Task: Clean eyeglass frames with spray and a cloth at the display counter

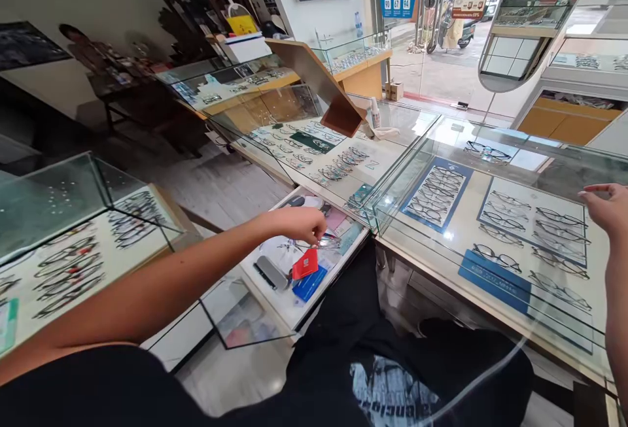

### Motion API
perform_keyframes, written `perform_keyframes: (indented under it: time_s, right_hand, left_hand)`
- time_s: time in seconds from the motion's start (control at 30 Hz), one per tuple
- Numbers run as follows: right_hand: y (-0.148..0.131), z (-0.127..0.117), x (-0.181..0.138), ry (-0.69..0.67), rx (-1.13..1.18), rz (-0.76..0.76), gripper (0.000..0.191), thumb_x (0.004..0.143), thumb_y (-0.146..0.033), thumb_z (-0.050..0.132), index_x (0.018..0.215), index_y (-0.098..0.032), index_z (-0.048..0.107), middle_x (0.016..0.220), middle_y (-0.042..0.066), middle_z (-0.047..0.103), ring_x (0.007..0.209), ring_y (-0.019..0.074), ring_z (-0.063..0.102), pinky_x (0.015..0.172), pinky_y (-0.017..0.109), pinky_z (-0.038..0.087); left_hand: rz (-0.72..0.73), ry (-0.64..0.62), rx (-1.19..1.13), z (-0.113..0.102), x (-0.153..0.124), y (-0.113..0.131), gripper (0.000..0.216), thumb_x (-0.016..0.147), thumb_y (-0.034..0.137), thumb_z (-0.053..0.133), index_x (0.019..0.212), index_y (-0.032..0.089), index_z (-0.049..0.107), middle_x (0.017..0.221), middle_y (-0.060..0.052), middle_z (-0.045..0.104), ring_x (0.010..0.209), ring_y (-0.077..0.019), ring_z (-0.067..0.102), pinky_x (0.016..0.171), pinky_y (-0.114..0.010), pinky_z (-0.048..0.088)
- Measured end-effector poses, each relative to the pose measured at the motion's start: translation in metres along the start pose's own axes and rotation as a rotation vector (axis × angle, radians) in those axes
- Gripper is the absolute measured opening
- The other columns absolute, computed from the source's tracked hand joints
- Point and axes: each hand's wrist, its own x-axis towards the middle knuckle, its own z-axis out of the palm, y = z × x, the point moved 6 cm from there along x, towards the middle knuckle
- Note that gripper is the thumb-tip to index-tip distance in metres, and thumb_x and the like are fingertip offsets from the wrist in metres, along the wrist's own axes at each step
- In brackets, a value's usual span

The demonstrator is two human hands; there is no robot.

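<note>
Above the pulled-out drawer (289,316), the left hand (305,223) is bent down with its fingers curled and close together. Whether they already pinch something I cannot tell, because the tips are small and partly hidden.

Just under these fingers, toward the wearer, is the red card (305,265); touching or a little apart, it is not clear. A pair of clear-looking eyeglasses (330,242) lies at the right side of the fingertips, very near, its long axis going roughly sideways. So the left hand is much nearer to both, and the right hand (608,210) is well apart, over the glass desk (468,212) at the right edge of view. Its fingers are almost straight, loosely spread from the thumb, with nothing seen in them.

Inside the drawer, the blue card (310,284) is partly below the red one, slanting up to the right. To their left rests a grey case (272,273), its long axis slanting down to the right. Inside the glass desk, rows of frames are laid on a blue-bordered board (454,204).
</note>
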Motion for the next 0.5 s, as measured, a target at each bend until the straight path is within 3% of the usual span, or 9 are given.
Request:
perform_keyframes:
  time_s: [0.17,0.3,0.5]
  right_hand:
    - [0.002,0.001,-0.002,-0.048,-0.032,0.016,0.024,0.092,-0.041,0.059,0.100,-0.024,0.073,0.126,0.019,0.055,0.138,0.0385,0.044,0.117,0.052,0.039]
    - [0.004,0.003,0.001,-0.046,0.004,0.029,0.020,0.088,-0.035,0.059,0.097,-0.024,0.072,0.127,0.018,0.055,0.143,0.0378,0.042,0.123,0.056,0.035]
    - [0.011,0.003,0.005,0.019,0.028,0.023,0.015,0.084,-0.034,0.063,0.090,-0.024,0.072,0.124,0.017,0.056,0.139,0.0392,0.043,0.120,0.059,0.036]
  left_hand:
    - [-0.047,0.400,0.076,-0.003,0.052,-0.048,0.015,0.087,0.020,0.069,0.088,0.022,0.085,0.088,-0.006,0.084,0.087,-0.0241,0.073,0.077,-0.031,0.049]
    - [-0.023,0.587,0.104,0.000,0.074,-0.060,0.022,0.095,0.020,0.062,0.092,0.021,0.084,0.098,-0.010,0.084,0.105,-0.0297,0.072,0.094,-0.038,0.052]
    - [-0.014,0.825,0.099,0.005,0.100,-0.076,0.025,0.100,0.021,0.058,0.096,0.020,0.083,0.106,-0.011,0.085,0.105,-0.0307,0.071,0.095,-0.046,0.050]
